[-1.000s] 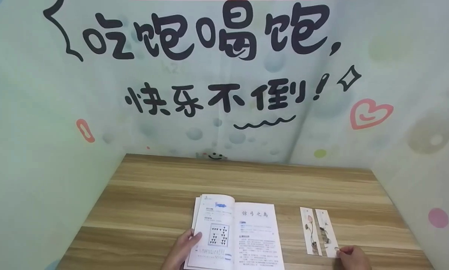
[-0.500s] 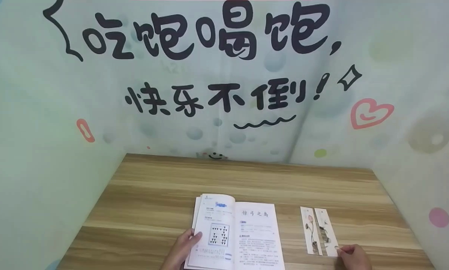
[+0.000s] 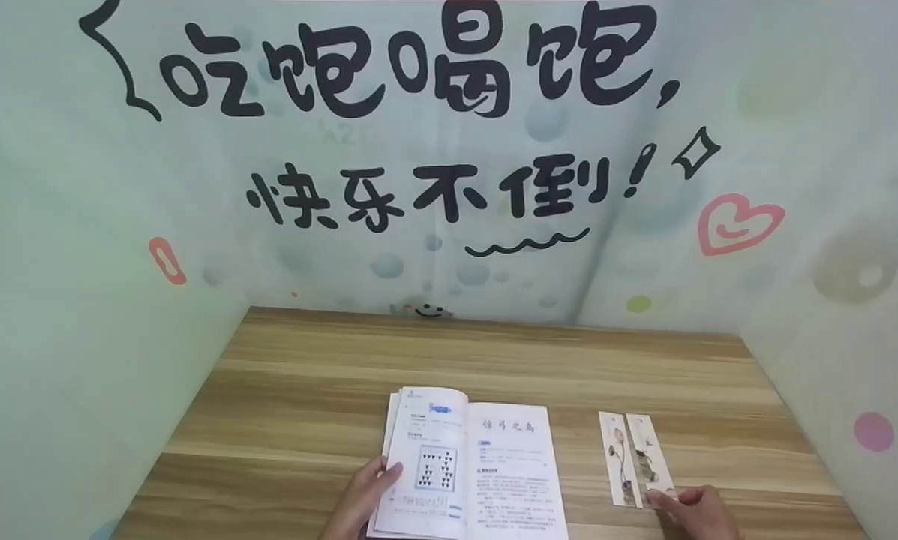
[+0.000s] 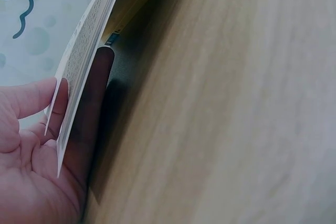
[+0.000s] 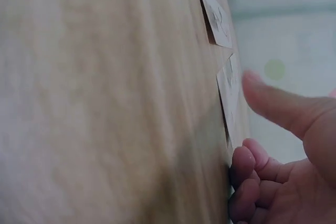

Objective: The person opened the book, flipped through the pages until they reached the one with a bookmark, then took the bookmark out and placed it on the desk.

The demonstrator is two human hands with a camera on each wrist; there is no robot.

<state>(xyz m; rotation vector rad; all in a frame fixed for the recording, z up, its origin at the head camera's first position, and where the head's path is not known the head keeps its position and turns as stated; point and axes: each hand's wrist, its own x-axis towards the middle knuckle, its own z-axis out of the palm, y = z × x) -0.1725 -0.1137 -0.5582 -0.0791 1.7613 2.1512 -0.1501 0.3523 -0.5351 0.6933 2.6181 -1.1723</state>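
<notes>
An open book (image 3: 512,487) with printed pages lies on the wooden table (image 3: 306,435). My left hand (image 3: 362,499) grips its left side. In the left wrist view my left thumb (image 4: 34,98) presses a page, with fingers behind the raised leaves. Two narrow bookmarks with plant drawings, a left bookmark (image 3: 615,454) and a right bookmark (image 3: 647,442), lie side by side right of the book. My right hand (image 3: 700,512) reaches over the right bookmark's lower end. The right wrist view shows its thumb (image 5: 273,103) raised apart from loosely bent fingers (image 5: 244,163), with nothing between them.
Behind the table hangs a pale sheet (image 3: 418,277) with large black lettering and coloured dots. Similar pale panels stand along the table's left and right sides.
My right hand has shifted left from the right bookmark's outer edge onto its lower part. The left hand and the book stay in place; the head view has shifted slightly.
</notes>
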